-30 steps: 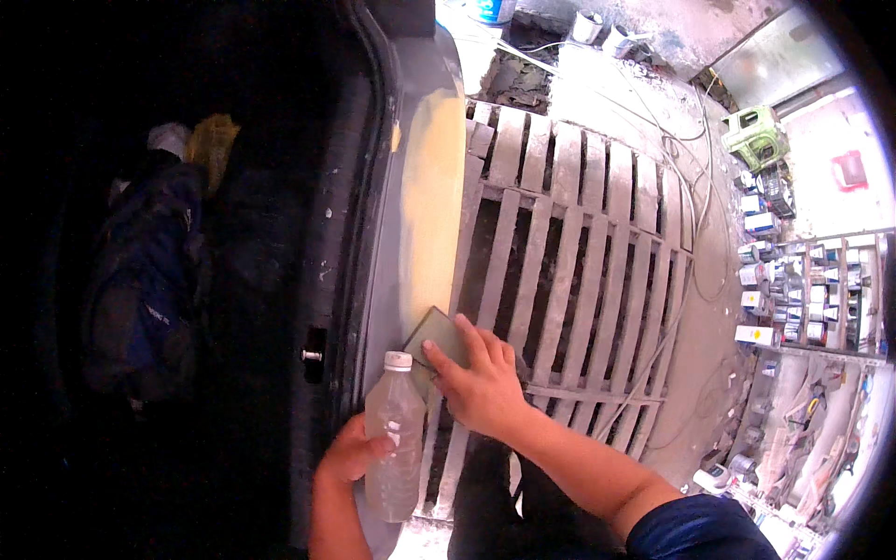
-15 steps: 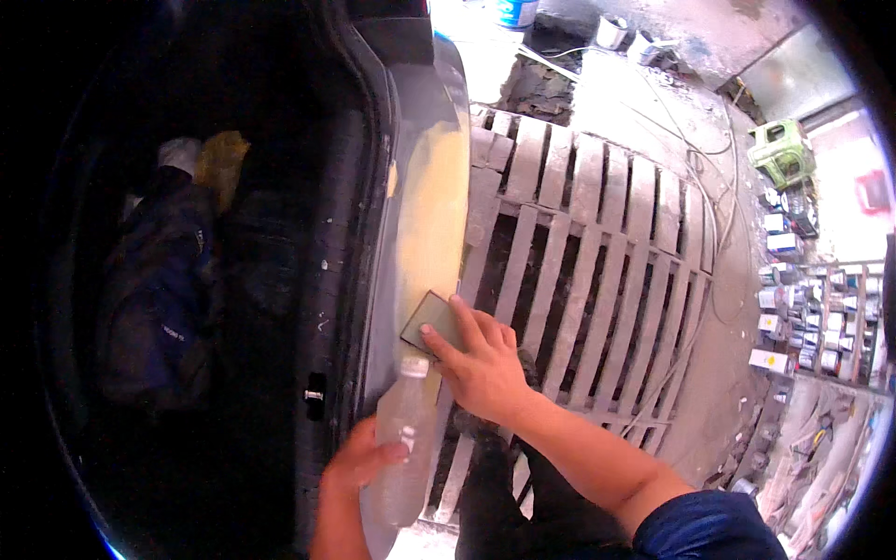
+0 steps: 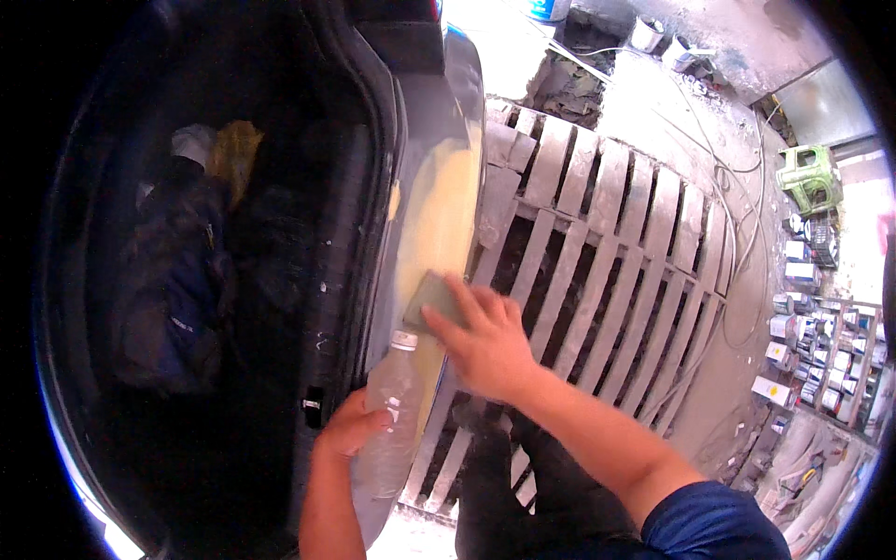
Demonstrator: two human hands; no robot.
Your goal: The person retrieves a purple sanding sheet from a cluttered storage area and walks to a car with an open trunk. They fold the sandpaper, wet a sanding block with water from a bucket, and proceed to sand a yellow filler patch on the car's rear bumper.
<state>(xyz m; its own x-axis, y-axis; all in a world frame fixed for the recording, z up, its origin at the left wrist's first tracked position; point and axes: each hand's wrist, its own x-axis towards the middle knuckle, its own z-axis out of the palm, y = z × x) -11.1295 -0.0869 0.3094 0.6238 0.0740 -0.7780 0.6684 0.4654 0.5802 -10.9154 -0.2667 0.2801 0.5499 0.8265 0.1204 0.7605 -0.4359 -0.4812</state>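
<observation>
My left hand is closed round a clear plastic bottle with a white cap, tilted along the near end of a car's rear bumper. What the bottle holds is hard to make out. A flat grey-green sanding block is gripped by my right hand, its fingers spread over the top and edge. The block lies against the yellow filler patch on the grey bumper, just beyond the bottle cap. Motion slightly blurs the right fingers.
On the left gapes the dark open boot, holding a dark bag and a yellow bag. Right of the bumper lies a slatted floor grating with gaps. Cables, a green stool and several cans stand further right.
Both hands have shifted a little farther along the bumper, the left with the bottle and the right with the sanding block. The whole view has also swung slightly.
</observation>
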